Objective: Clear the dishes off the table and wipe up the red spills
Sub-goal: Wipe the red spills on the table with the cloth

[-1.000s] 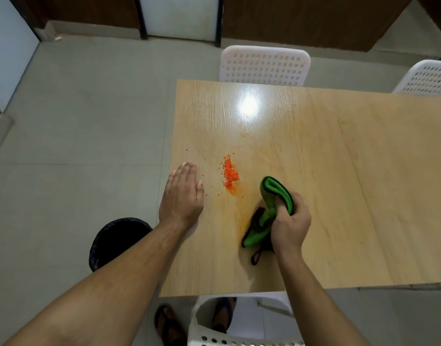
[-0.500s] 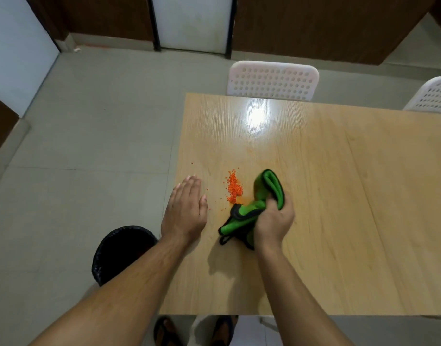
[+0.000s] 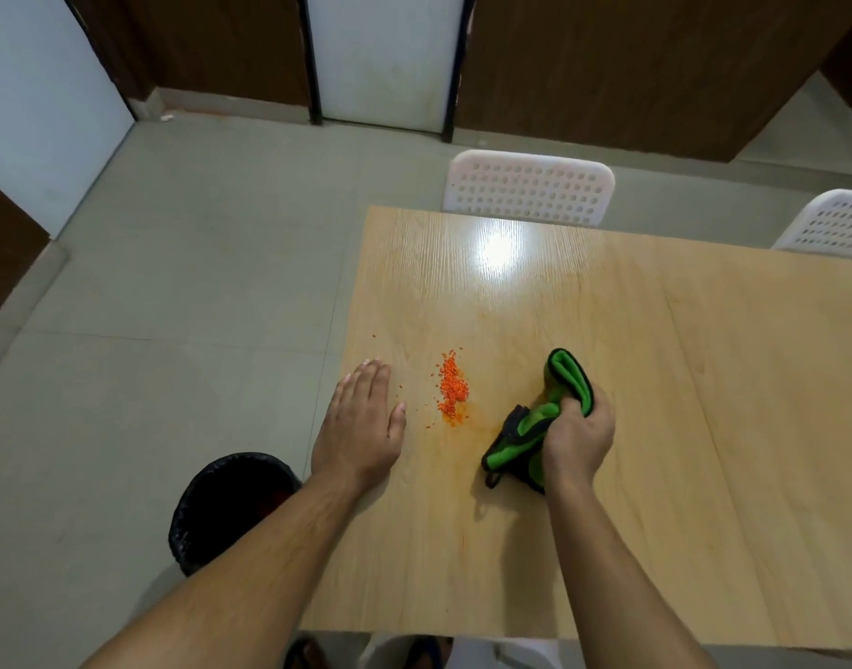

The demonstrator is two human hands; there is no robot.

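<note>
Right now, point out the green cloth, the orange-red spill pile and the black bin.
green microfibre cloth with black trim (image 3: 566,379): head view, on its upper green fold.
pile of orange-red spilled grains (image 3: 452,389): head view, middle of the pile.
round black bin (image 3: 231,494): head view, on its dark inside.

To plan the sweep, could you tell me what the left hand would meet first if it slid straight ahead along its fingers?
Probably nothing: the left hand points along the wooden table's left edge, passing left of the orange-red spilled grains.
</note>
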